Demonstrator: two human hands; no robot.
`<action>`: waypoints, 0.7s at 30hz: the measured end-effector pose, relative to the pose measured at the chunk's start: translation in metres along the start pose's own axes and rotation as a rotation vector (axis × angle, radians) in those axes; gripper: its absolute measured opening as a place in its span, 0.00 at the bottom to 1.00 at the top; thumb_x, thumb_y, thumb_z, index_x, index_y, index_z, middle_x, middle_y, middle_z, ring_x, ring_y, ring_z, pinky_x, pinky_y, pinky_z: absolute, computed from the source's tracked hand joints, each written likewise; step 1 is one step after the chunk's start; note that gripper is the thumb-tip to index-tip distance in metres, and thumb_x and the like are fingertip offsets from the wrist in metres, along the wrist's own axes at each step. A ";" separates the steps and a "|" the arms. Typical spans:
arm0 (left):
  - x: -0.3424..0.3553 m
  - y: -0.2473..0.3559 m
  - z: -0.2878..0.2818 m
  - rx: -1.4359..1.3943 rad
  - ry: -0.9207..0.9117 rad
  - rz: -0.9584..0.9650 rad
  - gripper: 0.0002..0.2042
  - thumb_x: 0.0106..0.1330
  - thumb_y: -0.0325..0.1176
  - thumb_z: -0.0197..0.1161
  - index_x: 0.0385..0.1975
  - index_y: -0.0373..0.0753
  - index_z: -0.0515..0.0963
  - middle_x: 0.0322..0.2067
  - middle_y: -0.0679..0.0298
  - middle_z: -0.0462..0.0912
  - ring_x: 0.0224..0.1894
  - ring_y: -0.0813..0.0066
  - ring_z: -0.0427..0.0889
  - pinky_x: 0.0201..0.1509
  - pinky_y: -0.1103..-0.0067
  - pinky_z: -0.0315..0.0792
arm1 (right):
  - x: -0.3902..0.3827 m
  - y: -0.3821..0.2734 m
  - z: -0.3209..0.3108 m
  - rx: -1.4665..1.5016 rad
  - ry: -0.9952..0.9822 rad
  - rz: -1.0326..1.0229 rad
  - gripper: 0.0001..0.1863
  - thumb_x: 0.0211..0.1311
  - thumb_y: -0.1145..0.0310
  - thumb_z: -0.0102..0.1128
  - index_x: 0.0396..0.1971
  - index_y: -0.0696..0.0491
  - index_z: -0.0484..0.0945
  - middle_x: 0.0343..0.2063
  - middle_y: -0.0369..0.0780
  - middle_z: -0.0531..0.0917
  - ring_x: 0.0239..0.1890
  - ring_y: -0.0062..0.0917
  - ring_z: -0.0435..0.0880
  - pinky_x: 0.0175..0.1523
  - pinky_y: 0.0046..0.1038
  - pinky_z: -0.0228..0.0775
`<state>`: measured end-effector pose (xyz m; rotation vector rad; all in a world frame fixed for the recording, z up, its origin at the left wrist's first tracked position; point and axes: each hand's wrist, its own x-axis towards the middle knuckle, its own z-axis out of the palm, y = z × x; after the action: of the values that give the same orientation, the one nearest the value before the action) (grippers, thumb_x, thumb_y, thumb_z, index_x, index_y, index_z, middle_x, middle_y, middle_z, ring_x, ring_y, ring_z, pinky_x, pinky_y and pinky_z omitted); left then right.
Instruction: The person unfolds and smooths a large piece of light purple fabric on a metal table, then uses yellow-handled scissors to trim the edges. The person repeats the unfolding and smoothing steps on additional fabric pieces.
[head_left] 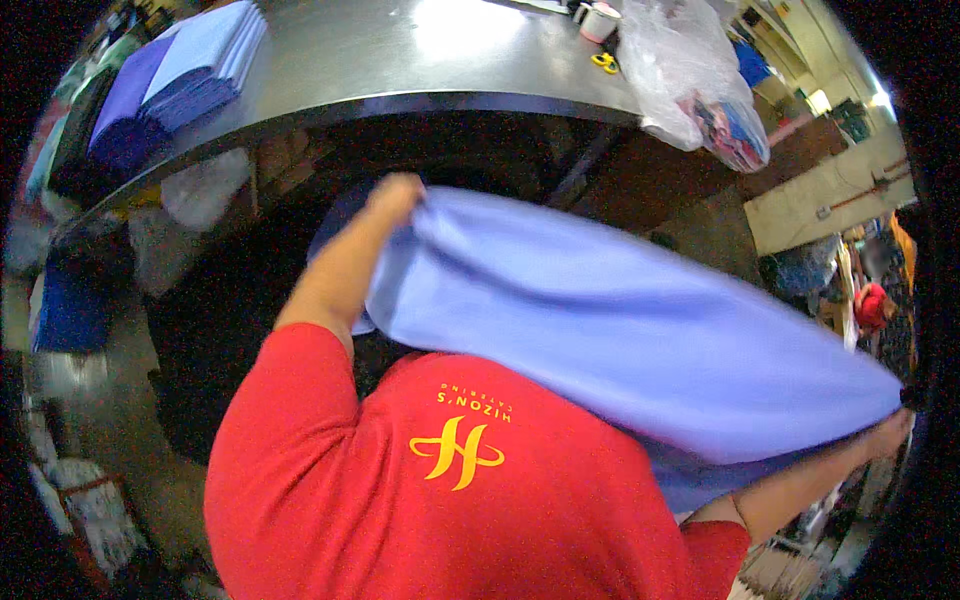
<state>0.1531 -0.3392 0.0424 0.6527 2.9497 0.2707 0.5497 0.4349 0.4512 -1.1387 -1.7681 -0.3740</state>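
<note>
A long light-blue cloth (600, 310) is stretched between my two hands, slanting from the upper middle down to the far right in front of my red shirt. My left hand (397, 197) is closed on its upper left end, near the table's front edge. At the far right, my right hand (890, 435) grips the other end with the arm held out. A darker fold of the cloth hangs below, by my right forearm. The right fingers are small and blurred at the picture's rim.
A metal table (350, 60) runs across the top. On it lie folded light-blue cloths (200, 65), a folded purple cloth (128, 105), a white mug (598, 22), yellow scissors (605, 63) and a clear plastic bag (675, 75). Another person in red (873, 308) is far right.
</note>
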 end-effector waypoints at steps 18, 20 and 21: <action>-0.136 0.032 0.051 -0.319 0.461 -0.312 0.16 0.48 0.23 0.58 0.40 0.38 0.74 0.45 0.56 0.72 0.47 0.58 0.74 0.52 0.72 0.69 | -0.212 -0.311 0.045 1.191 -0.899 -0.609 0.07 0.61 0.69 0.52 0.36 0.55 0.76 0.27 0.33 0.77 0.26 0.15 0.72 0.32 0.17 0.65; -0.098 0.074 0.030 -0.527 0.447 -0.093 0.16 0.51 0.26 0.60 0.43 0.38 0.74 0.46 0.55 0.73 0.48 0.60 0.73 0.54 0.74 0.67 | -0.273 -0.345 -0.015 1.151 -1.144 -0.735 0.04 0.55 0.75 0.52 0.30 0.57 0.75 0.25 0.34 0.77 0.25 0.17 0.73 0.30 0.19 0.66; -0.085 0.095 0.017 -0.744 0.346 0.007 0.18 0.53 0.28 0.61 0.47 0.38 0.72 0.49 0.54 0.72 0.51 0.59 0.71 0.57 0.72 0.65 | -0.294 -0.362 -0.036 1.047 -1.015 -1.031 0.05 0.51 0.76 0.53 0.29 0.58 0.74 0.23 0.38 0.77 0.24 0.20 0.75 0.31 0.22 0.68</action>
<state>0.2705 -0.2882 0.0502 0.5329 2.7876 1.5088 0.3000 0.0677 0.3041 0.5396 -2.7629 0.6555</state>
